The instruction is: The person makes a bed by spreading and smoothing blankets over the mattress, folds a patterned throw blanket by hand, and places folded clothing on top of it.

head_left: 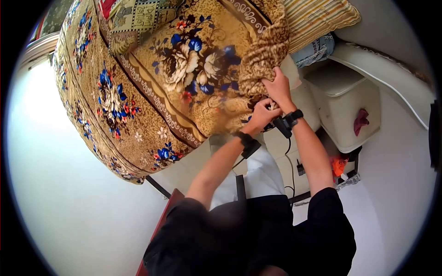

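Lettering shows on a patchwork cloth (142, 23) with a film-strip border, at the upper end of the blanket (193, 60), but its words cannot be made out reliably. A blue cloth (315, 50) beneath the striped pillow (317, 20) also bears partly hidden capitals. No brand is legible.

The blanket is golden tan with brown mottling, large cream blooms, blue leaves and small red flowers, crossed by dark bands of pale scrollwork. It lies spread in front of the person, its right side bunched into folds beside the pillow. The right hand (278, 87) grips these folds near the corner. The left hand (262, 115) is just beside it at the blanket's edge, fingers curled inward; whether they pinch fabric cannot be told.
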Tool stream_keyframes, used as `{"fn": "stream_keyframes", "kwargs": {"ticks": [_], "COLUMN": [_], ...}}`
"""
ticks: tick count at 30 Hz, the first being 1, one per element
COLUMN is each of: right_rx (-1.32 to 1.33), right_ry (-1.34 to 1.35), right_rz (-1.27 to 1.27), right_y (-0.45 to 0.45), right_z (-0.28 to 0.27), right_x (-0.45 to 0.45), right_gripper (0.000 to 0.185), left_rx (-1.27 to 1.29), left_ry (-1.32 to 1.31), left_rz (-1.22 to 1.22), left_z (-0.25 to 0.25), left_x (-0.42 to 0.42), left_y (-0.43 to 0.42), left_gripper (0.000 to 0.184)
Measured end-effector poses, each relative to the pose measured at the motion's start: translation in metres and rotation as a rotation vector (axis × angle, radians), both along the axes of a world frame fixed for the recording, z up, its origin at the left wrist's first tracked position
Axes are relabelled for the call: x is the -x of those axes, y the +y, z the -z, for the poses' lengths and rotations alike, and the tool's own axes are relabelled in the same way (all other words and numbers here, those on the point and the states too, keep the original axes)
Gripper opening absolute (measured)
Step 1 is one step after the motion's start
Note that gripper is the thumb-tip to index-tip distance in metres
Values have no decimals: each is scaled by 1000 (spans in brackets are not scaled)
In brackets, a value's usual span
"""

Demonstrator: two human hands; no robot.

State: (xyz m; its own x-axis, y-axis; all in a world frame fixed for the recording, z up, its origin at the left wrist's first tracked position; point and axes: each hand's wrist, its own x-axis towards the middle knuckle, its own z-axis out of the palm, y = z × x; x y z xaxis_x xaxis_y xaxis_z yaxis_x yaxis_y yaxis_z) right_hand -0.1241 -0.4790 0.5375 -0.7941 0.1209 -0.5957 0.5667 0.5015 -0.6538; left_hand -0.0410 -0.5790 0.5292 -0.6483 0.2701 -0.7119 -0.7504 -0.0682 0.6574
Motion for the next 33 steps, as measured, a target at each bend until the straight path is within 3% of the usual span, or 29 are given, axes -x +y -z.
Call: {"fn": "stream_keyframes", "kwargs": {"ticks": [1, 2, 5, 6, 7, 10, 11, 12, 13, 14, 15, 16, 18, 19, 22, 23, 25, 27, 28, 29, 32, 33], "right_rx": [150, 300, 280, 356, 342, -24, 176, 253, 326, 278, 327, 379, 316, 388, 573, 547, 483, 236, 109, 201, -17, -18], "right_ry": [88, 172, 613, 514, 445, 570, 486, 425, 361, 330, 255, 184, 75, 3, -71, -83, -99, -136, -158, -85, 142, 258], "right_rz": [87, 176, 123, 236, 521, 423, 462, 467, 473, 437, 541, 640, 648, 657, 928, 862, 730, 785, 807, 989, 955, 972], "right_y": [1, -1, 57, 86, 89, 166, 193, 219, 244, 264, 278, 280, 279, 261, 200, 174, 125, 98, 89, 82, 97, 102], "right_z": [-30, -48, -88, -104, -140, -183, -196, -181, -165, -127, -98, -68, -2, 14, 57, 70, 71, 82, 86, 84, 63, 34], "right_x": [2, -3, -34, -48, -55, -63, -52, -49, -46, -42, -42, -41, -46, -45, -59, -65, -71, -53, -48, -40, -17, -13], "right_gripper": [50, 42, 37, 47, 45, 39, 37, 36, 35, 36, 35, 33, 38, 45, 71, 75, 83, 76, 74, 67, 47, 40], "left_rx": [-82, 6, -39, -43, -128, -255, -189, -127, -286, -286, -246, -209, -99, -136, 210, 393, 799, 1208, 1282, 1335, 1396, 1394], "left_ry": [-12, 172, 536, 715, 727, 931, 951, 963, 754, 644, 856, 611, 636, 496, 462, 428, 738, 770, 558, 501, 485, 505], "left_rz": [42, 140, 195, 190, 172, 65, 4, -49, 211, 271, 164, 434, 841, 690, 454, 418, 64, -13, 86, 155, 297, 340], "left_z": [-22, -34, -105, -120, -134, -167, -175, -175, -156, -107, -62, -36, 36, 51, 28, 15, 13, -7, -4, 5, 28, 31], "left_x": [1, -4, -4, -3, -1, 5, 7, 6, 16, 8, -2, -12, -37, -53, -66, -65, -76, -69, -74, -78, -84, -84], "left_y": [-12, -16, 9, 25, 44, 107, 121, 132, 136, 153, 158, 137, 103, 73, -13, -47, -106, -162, -187, -206, -229, -231], "left_gripper": [27, 29, 25, 24, 20, 10, 12, 15, 21, 34, 46, 50, 39, 36, 31, 30, 33, 41, 59, 62, 67, 68]}}
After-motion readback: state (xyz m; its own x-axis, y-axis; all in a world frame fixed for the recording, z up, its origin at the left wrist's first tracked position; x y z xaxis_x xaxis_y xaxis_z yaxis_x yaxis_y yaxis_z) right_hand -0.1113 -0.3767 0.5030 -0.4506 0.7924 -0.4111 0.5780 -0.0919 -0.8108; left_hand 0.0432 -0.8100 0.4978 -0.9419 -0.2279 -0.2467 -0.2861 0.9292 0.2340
